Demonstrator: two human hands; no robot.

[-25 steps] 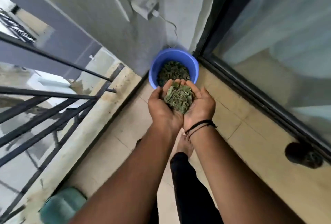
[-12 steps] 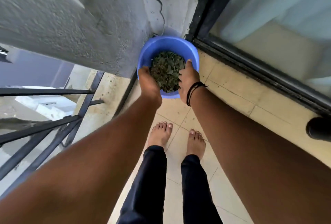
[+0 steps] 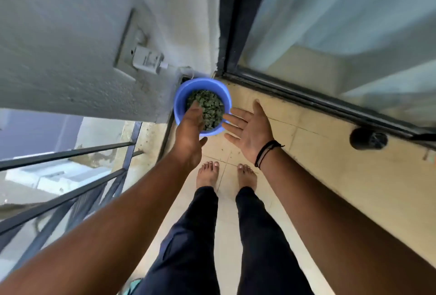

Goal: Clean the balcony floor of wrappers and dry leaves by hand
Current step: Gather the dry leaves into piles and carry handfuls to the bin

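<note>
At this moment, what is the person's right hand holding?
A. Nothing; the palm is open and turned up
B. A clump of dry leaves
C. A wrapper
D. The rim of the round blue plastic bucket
A. The right hand shows a bare upturned palm with straight fingers, beside the round blue plastic bucket where the dry green leaves lie.

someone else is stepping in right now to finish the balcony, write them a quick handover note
Left hand: open, empty, palm down over the near rim of the blue bucket.
Right hand: open, palm up, empty, just right of the bucket.
Dry leaves: piled in the bucket, which stands in the corner by the wall and sliding door track.
Done: leaves are in the bucket.
Left: small specks lie on the tiled floor near the bare feet; no wrappers in view, check the rest of the balcony.
</note>
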